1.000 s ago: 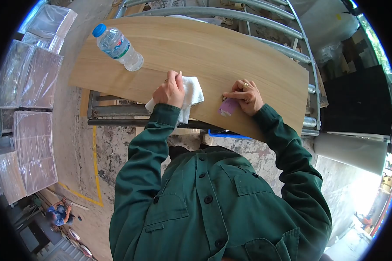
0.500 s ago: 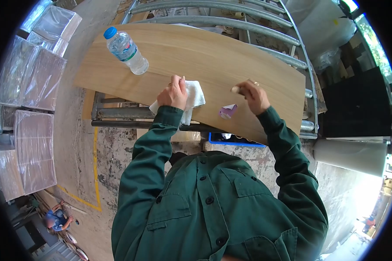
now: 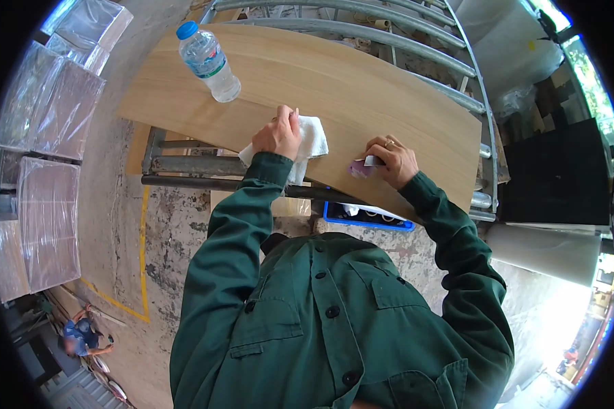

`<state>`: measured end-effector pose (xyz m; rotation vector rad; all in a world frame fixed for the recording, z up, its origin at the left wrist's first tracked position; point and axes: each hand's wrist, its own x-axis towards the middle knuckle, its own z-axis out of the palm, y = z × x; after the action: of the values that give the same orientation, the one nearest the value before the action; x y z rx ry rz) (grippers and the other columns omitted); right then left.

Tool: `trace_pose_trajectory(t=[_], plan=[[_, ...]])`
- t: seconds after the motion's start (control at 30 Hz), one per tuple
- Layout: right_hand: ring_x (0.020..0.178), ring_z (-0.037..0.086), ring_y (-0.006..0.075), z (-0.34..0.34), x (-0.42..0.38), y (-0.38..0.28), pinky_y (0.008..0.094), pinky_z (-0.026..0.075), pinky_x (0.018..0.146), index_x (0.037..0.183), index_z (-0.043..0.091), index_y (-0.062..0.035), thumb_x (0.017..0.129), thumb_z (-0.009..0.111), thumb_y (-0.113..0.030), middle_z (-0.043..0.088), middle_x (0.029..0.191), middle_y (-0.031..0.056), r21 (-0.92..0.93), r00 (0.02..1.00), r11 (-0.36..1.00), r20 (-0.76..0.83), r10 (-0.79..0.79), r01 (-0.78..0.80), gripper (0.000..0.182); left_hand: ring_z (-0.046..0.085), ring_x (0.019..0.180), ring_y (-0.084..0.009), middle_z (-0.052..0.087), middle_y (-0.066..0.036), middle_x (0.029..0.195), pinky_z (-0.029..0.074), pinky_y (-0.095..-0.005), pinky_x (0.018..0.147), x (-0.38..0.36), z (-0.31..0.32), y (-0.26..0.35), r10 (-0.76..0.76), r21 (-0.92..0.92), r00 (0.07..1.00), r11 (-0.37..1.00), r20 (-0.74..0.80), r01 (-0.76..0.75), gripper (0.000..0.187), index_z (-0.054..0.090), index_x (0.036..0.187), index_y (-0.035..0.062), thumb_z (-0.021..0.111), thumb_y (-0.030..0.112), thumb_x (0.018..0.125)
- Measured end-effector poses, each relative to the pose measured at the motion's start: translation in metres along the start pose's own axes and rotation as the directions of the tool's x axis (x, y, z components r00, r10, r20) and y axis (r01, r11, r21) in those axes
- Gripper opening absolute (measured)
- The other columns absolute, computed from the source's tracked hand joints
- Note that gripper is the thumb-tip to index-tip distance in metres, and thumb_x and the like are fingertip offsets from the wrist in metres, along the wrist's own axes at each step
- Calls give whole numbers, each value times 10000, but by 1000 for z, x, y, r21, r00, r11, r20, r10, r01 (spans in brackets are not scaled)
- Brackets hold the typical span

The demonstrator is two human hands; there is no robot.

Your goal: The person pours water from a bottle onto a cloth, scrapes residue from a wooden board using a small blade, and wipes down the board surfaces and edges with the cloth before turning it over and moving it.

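My left hand (image 3: 278,133) is closed in a pinch above a white cloth (image 3: 313,138); a small pale tip shows at its fingertips, too small to name. The cloth lies partly under that hand and drapes over the board's near edge. My right hand (image 3: 393,161) has its thumb and fingers closed at the white flap of a small purple-and-white packet (image 3: 360,169), which rests on the wood-grain board (image 3: 320,75). Whether anything else is inside the right hand is hidden. A water bottle (image 3: 211,63) with a blue cap stands on the board's left part.
Metal rails (image 3: 368,37) of a rack run under and behind the board. A blue crate (image 3: 368,217) with things inside sits below its near edge. Plastic-wrapped stacks (image 3: 51,225) stand on the left. Another person (image 3: 82,335) is far off at lower left.
My right hand has come down and left onto the packet; the small tan piece seen at its fingertips before no longer shows. My left hand keeps its pinch by the cloth. The view shifted slightly.
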<state>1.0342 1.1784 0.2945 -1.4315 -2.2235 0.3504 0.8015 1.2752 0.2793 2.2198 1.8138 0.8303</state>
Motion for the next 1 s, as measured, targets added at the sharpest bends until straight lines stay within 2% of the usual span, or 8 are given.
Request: trace_pose_trajectory(t=[0.13,0.23,0.53,0.63,0.73,0.83,0.93,1.0], plan=[[697,544,270,-2,3,-6,360,441,594,768,533,-63,631,556,-35,554,729,76,-21,1000,1000,-3,-8,8,142,573,580,-353,600,-117,639,424,-457,480,0,1,-1,-1,-1,1000,1000,-2,1,194,473,813,150,444,339,847],[691,543,298,-9,5,-16,388,432,578,755,515,-75,678,541,-92,557,695,78,-61,979,987,135,154,-147,83,575,574,-348,595,-130,624,429,-461,490,0,-1,-1,16,-3,1000,1000,9,-16,201,462,837,141,412,335,857],[629,535,321,-13,8,-36,394,420,547,725,537,-37,691,547,-70,539,653,126,-87,974,982,141,178,-166,49,579,573,-342,597,-139,634,437,-458,497,-1,-3,0,16,-5,1000,1000,20,-16,208,456,845,137,394,335,864],[664,549,305,-18,6,-46,408,430,558,717,530,-58,704,517,-103,556,684,100,-115,965,979,187,185,-166,48,579,572,-342,599,-137,638,439,-457,499,0,-2,-2,18,-3,1000,1000,14,-18,211,457,842,137,395,337,864],[613,548,300,-40,6,-58,381,442,536,734,548,-63,687,550,-72,549,642,109,-51,997,995,-22,80,-81,48,580,578,-342,602,-133,643,441,-459,505,0,-1,-3,15,7,1000,1000,24,-15,210,458,839,138,398,338,862],[592,581,259,-96,12,-80,313,458,534,771,583,-42,678,580,-13,573,639,122,-60,974,975,-96,207,-213,98,579,598,-349,608,-123,659,437,-460,503,-2,0,-2,-7,3,1000,1000,27,7,199,467,833,145,422,338,855],[607,608,183,-120,8,-80,251,465,561,805,602,0,693,586,26,607,667,117,236,959,948,-135,249,-213,117,580,611,-347,610,-114,665,435,-454,505,0,-2,-1,-14,-25,1000,1000,1,14,203,482,825,146,445,344,846],[645,604,141,-115,-2,-71,231,465,585,810,602,25,717,564,37,617,692,99,401,936,876,-108,336,-268,101,582,617,-340,609,-108,663,435,-445,511,-2,0,-3,-35,-72,999,997,-19,33,217,494,820,142,458,356,838]])
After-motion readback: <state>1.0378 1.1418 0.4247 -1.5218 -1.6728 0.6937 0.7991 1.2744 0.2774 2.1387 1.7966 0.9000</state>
